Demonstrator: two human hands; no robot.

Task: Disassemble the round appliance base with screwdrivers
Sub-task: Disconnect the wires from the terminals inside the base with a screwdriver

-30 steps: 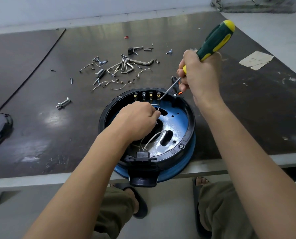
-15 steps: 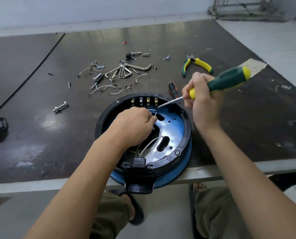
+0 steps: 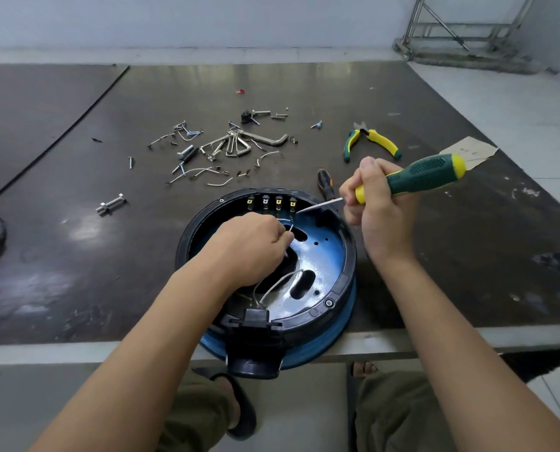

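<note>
If the screwdriver (image 3: 425,174) gripped by the right hand (image 3: 383,210) slips, its tip could stab the left hand (image 3: 249,252) pinching the wire (image 3: 291,228).

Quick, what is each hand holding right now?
Left hand: pinches a thin white wire inside the round base.
Right hand: grips the green-and-yellow screwdriver.

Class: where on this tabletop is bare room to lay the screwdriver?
Bare: dark tabletop left of the round black-and-blue appliance base, and right of it, nearer than the green-and-yellow pliers. Crowded: behind it, scattered metal screws and hex keys.
</note>
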